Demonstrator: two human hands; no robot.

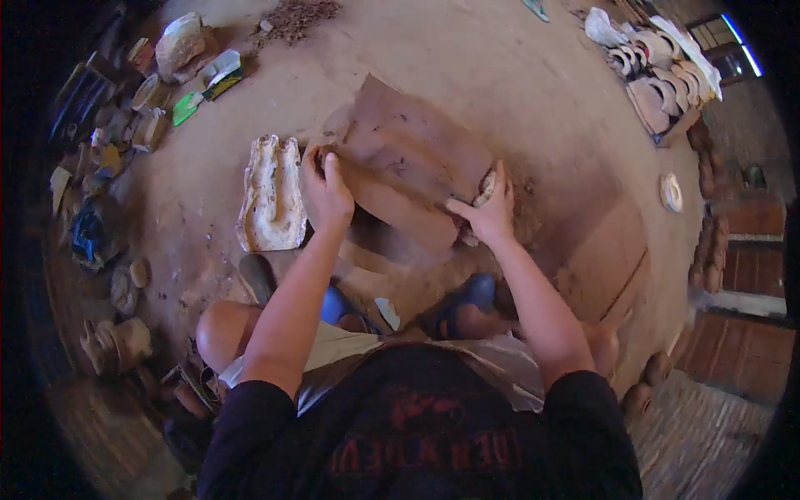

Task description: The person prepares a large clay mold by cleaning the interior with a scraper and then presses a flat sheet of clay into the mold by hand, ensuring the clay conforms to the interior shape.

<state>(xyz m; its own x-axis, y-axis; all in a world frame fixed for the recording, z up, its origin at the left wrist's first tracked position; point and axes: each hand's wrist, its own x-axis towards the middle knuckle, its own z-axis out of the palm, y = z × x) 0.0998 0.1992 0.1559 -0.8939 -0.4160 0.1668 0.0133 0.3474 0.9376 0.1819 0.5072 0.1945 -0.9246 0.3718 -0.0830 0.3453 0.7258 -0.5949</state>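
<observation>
A broad brown clay slab [408, 137] lies in front of me, its near side bending downward. My left hand [329, 190] curls round the slab's left edge with the thumb on top; its fingertips are partly hidden. At the right edge, my right hand [487, 210] grips with its thumb over the clay. A rough whitish piece [486, 187] shows between that hand and the slab, mostly covered. Left of my left hand, a white plaster mould [272, 200] with a long hollow lies on the floor.
A flat brown board [604, 250] lies on the right. Curved plaster moulds [667, 87] are stacked at the far right, near a white ring-shaped piece [671, 192]. Crumbled clay [300, 18] lies at the back. A green scoop-like thing [185, 108] sits among clutter at the left.
</observation>
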